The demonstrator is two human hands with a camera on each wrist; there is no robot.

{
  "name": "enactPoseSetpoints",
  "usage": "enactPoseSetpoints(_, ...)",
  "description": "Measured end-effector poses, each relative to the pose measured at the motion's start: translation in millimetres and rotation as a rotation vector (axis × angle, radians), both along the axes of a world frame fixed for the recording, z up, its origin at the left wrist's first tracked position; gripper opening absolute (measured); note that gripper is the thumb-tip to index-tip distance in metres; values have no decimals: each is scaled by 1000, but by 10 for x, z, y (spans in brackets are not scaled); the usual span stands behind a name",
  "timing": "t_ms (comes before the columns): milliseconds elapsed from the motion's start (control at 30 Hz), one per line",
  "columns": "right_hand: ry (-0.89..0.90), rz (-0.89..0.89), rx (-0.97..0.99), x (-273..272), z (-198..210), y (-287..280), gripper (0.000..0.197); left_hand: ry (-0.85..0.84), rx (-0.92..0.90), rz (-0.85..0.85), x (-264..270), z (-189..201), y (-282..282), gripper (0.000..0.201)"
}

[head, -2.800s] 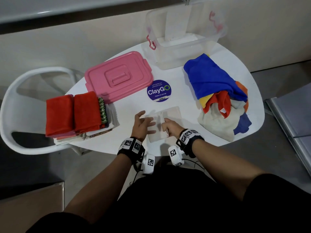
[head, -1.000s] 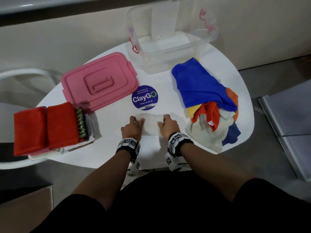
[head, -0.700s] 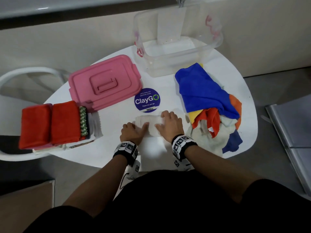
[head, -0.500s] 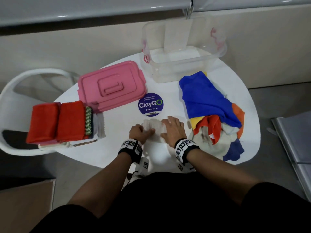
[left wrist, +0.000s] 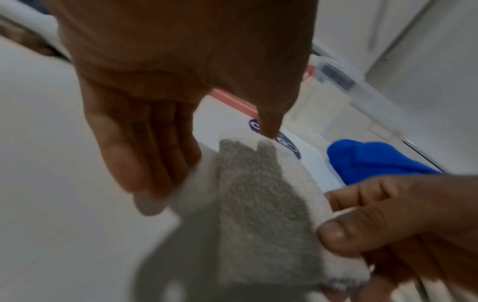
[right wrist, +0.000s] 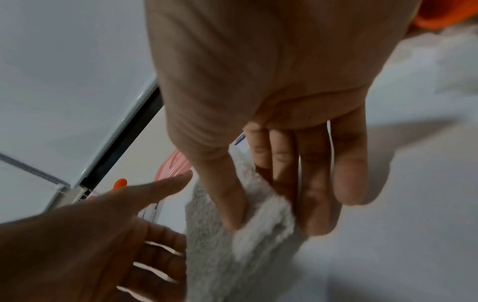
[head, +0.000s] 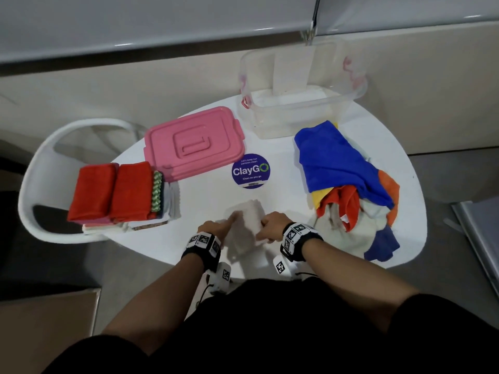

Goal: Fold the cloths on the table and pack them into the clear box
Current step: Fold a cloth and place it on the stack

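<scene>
A small folded white cloth (head: 247, 225) hangs just above the table's front edge, casting a shadow below it. My left hand (head: 226, 225) holds its left side, thumb on top and fingers (left wrist: 145, 163) along the edge. My right hand (head: 263, 230) pinches the right side, with the thumb over the cloth (right wrist: 232, 255) and the fingers (right wrist: 315, 194) beneath. The clear box (head: 299, 103) stands open at the back of the table. A loose pile of blue, orange, yellow and white cloths (head: 348, 182) lies at the right.
A pink lid (head: 191, 147) lies at the back left beside a round ClayGo sticker (head: 251, 171). A stack of folded red cloths (head: 116, 194) sits at the table's left edge, over a white chair (head: 40, 171). A wall runs behind the box.
The white cloth lay flat under both hands as a wide strip. It is now folded narrower, turned lengthwise and lifted slightly off the table between the hands.
</scene>
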State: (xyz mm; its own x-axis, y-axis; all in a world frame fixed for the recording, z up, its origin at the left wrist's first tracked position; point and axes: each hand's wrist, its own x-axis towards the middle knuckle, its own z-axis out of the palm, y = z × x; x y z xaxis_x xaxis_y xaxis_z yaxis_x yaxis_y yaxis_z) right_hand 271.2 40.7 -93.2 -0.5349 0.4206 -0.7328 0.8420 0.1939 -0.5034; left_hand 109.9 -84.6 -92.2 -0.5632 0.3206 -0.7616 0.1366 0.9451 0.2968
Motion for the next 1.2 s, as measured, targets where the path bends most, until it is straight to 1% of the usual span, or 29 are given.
enactPoseSetpoints(67, 22, -41, -43, -26, -41, -104, 22, -96, 43, 7, 15, -77, -75, 91)
enactPoseSetpoints(167, 41, 0, -80, -26, -62, -182, 25, -73, 163, -49, 74, -93, -100, 66)
enactPoseSetpoints(233, 61, -16, -146, -12, -80, -204, 20, -58, 260, -8, 130, -76, -105, 51)
enactPoseSetpoints(267, 75, -46, -198, -15, -75, -211, 19, -76, 315, 48, 142, -76, -111, 47)
enactPoseSetpoints(300, 97, -113, -267, -28, -51, -209, 18, -121, 374, 129, 146, -66, -123, 45)
enactPoseSetpoints(333, 129, -222, -356, -50, -26, -203, 18, -171, 437, 224, 144, -27, -141, 46)
enactPoseSetpoints(400, 207, -507, -568, -139, 59, -216, 11, -281, 556, 400, 92, 62, -194, 45)
enactPoseSetpoints(433, 243, -620, -664, -200, 119, -228, 10, -336, 607, 467, 47, 105, -222, 45)
enactPoseSetpoints(467, 271, -678, -728, -272, 158, -243, 15, -385, 649, 521, -3, 152, -257, 47)
enactPoseSetpoints(500, 290, -691, -767, -353, 201, -273, 22, -416, 677, 552, -64, 190, -302, 50)
enactPoseSetpoints(567, 309, -658, -755, -542, 288, -353, 31, -441, 704, 564, -200, 259, -375, 54)
enactPoseSetpoints(600, 320, -642, -714, -655, 329, -393, 30, -434, 711, 568, -284, 274, -412, 53)
enactPoseSetpoints(667, 367, -609, -608, -901, 395, -472, 28, -359, 715, 540, -491, 311, -480, 54)
enactPoseSetpoints(733, 426, -575, -490, -1181, 468, -543, 28, -153, 718, 439, -767, 351, -556, 59)
enactPoseSetpoints(767, 455, -563, -454, -1337, 519, -581, 24, -50, 725, 374, -913, 409, -601, 59)
enactPoseSetpoints(800, 484, -561, -431, -1498, 565, -622, 20, 36, 751, 314, -1057, 468, -645, 55)
enactPoseSetpoints(833, 509, -566, -419, -1668, 608, -659, 21, 103, 770, 277, -1195, 554, -677, 50)
enactPoseSetpoints(900, 555, -583, -381, -2007, 692, -729, 35, 223, 802, 239, -1480, 695, -727, 42)
enactPoseSetpoints(1000, 609, -587, -327, -2492, 804, -850, 57, 380, 824, 240, -1875, 835, -809, 36)
enactPoseSetpoints(1067, 629, -598, -323, -2782, 855, -938, 62, 446, 818, 238, -2108, 856, -858, 31)
enactPoseSetpoints(1133, 633, -593, -292, -3008, 869, -995, 62, 502, 789, 204, -2295, 860, -893, 27)
enactPoseSetpoints(1200, 604, -544, -245, -3172, 814, -1028, 59, 572, 717, 98, -2453, 835, -938, 24)
